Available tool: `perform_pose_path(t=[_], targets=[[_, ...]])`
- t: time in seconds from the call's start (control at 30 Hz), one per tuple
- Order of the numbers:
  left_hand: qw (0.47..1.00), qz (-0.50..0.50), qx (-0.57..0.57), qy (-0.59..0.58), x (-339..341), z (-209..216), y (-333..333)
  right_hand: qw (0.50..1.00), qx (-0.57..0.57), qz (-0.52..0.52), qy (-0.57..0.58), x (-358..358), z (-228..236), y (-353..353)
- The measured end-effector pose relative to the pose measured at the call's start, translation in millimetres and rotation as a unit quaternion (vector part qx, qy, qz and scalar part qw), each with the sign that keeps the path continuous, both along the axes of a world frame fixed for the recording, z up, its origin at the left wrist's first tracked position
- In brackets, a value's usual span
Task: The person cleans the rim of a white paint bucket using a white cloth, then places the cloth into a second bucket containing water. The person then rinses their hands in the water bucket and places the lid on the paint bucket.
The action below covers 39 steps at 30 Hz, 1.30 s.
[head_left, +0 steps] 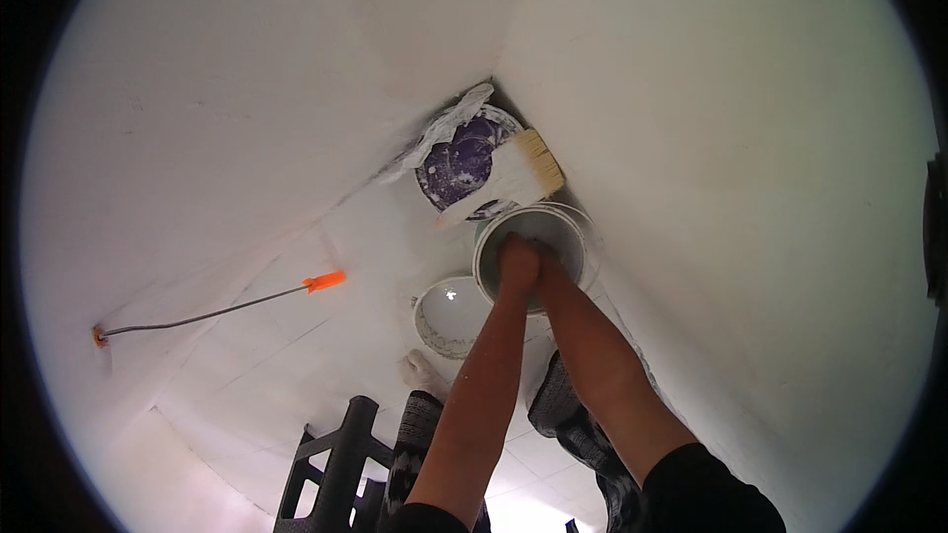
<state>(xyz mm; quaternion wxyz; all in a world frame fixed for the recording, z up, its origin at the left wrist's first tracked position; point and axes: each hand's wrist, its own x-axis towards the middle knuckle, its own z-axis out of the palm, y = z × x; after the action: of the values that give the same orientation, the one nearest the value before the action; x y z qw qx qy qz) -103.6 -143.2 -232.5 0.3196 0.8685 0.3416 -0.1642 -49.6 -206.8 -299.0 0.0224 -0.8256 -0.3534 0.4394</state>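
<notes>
Both my arms reach down into a round, pale bucket (478,281) near the wall corner. My left hand (515,262) and my right hand (546,259) are close together inside it, above or in greyish contents. Their fingers are hidden, so I cannot tell what they hold. Just beyond the bucket, a wide paintbrush (513,173) with pale bristles and a white-smeared handle lies across a purple, paint-splashed lid (462,160). To the left of my arms stands a smaller white tub (441,301) with pale liquid and a speckled rim.
A paint roller frame (222,312) with an orange handle is at the left. A crumpled white sheet (449,128) lies by the purple lid. White walls (750,158) meet behind the buckets. A dark plastic stool (341,464) stands near my left leg; my foot (422,373) is beside the tub.
</notes>
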Motion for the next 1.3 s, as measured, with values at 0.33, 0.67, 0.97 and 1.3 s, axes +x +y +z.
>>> perform_pose_path(t=[0.33,0.67,0.97,1.3], targets=[[0.983,0.159,-0.081,0.033,3,32,17,0.992,-0.052,0.088,-0.075,10,-1,8],[0.97,0.085,-0.225,0.029,2,-54,0,0.955,0.025,-0.273,0.116,34,-25,-5],[0.916,0.239,-0.314,0.075,6,-126,-22,0.674,0.19,-0.666,0.256,6,33,1],[0.955,0.235,-0.165,0.071,3,-112,6,0.974,-0.15,0.139,-0.1,6,29,-7]])
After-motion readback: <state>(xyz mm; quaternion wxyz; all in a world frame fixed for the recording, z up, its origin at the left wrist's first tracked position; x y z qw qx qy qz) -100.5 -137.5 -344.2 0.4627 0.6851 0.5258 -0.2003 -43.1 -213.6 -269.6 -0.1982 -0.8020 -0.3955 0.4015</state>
